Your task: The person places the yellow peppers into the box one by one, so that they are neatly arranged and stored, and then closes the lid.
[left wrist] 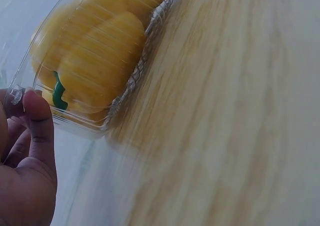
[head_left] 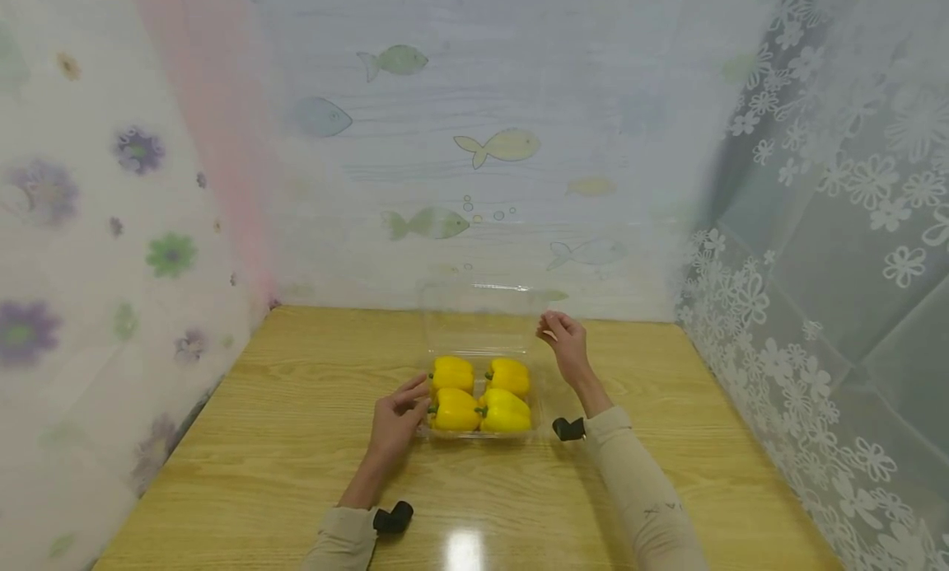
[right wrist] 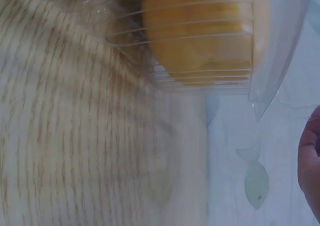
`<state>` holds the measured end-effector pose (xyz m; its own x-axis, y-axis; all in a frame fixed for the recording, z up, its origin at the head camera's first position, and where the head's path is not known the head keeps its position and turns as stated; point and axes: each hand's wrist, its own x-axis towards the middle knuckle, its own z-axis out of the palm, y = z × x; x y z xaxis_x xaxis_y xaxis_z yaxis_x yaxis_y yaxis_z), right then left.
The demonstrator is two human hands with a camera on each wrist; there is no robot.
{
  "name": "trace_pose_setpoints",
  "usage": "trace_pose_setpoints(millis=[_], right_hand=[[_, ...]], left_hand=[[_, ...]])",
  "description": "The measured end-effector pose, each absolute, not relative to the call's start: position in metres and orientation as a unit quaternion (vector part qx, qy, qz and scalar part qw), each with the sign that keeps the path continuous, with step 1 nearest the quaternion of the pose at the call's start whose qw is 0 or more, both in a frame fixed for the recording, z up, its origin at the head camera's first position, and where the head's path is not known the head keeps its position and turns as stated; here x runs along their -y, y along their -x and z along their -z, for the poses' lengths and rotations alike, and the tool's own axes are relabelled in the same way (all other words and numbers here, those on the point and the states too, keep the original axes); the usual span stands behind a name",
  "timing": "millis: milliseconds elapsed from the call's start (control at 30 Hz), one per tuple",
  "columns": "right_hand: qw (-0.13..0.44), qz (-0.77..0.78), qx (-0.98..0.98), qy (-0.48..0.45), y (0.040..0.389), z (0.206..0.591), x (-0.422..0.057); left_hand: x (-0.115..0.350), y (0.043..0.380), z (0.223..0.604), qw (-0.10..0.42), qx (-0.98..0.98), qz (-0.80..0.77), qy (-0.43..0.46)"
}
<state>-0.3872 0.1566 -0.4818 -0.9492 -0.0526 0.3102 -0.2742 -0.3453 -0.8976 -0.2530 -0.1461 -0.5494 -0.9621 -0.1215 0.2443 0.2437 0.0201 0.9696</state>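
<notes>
A clear plastic clamshell container (head_left: 474, 436) lies on the table with its lid (head_left: 478, 320) raised at the back. Inside sit several yellow bell peppers (head_left: 454, 410) with green stems, one of them close up in the left wrist view (left wrist: 100, 61). My left hand (head_left: 396, 418) pinches the container's left rim between thumb and fingers, which the left wrist view shows plainly. At the lid's right edge, my right hand (head_left: 565, 344) holds the clear plastic with bent fingers. In the right wrist view only part of that hand (right wrist: 310, 161) shows.
The wooden table (head_left: 296, 439) meets a fish-printed backdrop (head_left: 474, 142) just behind the lid. Flowered curtains hang on the left (head_left: 170, 250) and right (head_left: 853, 266). Black wrist devices are on the left sleeve (head_left: 393, 517) and right sleeve (head_left: 569, 428).
</notes>
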Motion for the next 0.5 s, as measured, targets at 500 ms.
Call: trace_pose_setpoints(millis=[500], right_hand=[[0.025,-0.834,0.532,-0.142,0.3827,0.4817,-0.1619]], left_hand=[[0.1465,0.2511,0.5475,0.125,0.696,0.706,0.049]])
